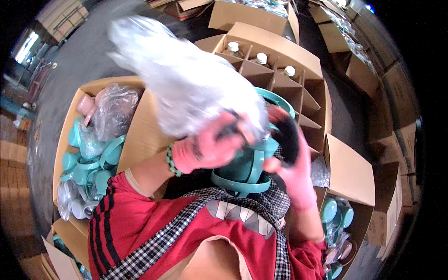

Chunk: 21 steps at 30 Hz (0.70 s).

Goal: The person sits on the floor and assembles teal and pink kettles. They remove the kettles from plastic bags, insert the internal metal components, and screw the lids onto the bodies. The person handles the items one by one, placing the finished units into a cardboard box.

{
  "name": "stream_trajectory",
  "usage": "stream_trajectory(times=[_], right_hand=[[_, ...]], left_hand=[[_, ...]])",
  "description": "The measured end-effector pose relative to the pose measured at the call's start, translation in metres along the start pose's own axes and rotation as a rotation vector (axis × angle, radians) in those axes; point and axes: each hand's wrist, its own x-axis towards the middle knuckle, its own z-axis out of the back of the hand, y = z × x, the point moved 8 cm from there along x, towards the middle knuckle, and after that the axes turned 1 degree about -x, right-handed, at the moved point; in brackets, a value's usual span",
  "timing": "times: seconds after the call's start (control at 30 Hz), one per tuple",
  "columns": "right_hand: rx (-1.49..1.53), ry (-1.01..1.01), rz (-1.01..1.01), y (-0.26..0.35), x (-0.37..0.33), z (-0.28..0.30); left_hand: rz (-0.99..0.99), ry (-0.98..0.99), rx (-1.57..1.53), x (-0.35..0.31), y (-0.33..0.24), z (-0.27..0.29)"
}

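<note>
My left hand, in a pink and black work glove with a green bead bracelet at the wrist, has its fingers curled on a clear plastic bag. The bag billows up and away to the left, blurred by motion. My right hand, in a matching glove, curves round a teal plastic part with ring-shaped handles. Its thumb presses on the near side. One teal ring shows below the hands, another teal rim above them. Part of the teal piece is hidden behind the gloves and bag.
Beyond my hands stands a divided cardboard box with white-capped bottles in some cells. An open box of teal and pink plastic parts is at left; another box of teal parts is at lower right. More cartons stand farther back.
</note>
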Motion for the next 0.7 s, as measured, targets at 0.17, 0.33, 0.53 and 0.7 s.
stream_trajectory(times=[0.17, 0.33, 0.53, 0.7], right_hand=[[0.115, -0.195, -0.211, -0.027, 0.037, 0.023], [1.047, 0.210, -0.428, -0.037, 0.015, -0.011], [-0.982, 0.376, 0.201, 0.006, 0.039, 0.010], [-1.332, 0.182, 0.068, -0.120, 0.084, 0.103]], left_hand=[[0.319, 0.035, -0.541, -0.003, 0.027, -0.007], [0.775, 0.141, -0.368, -0.047, 0.119, -0.013], [0.732, -0.231, -0.946, -0.019, 0.216, 0.007], [0.693, -0.061, -0.090, -0.026, 0.243, -0.116]])
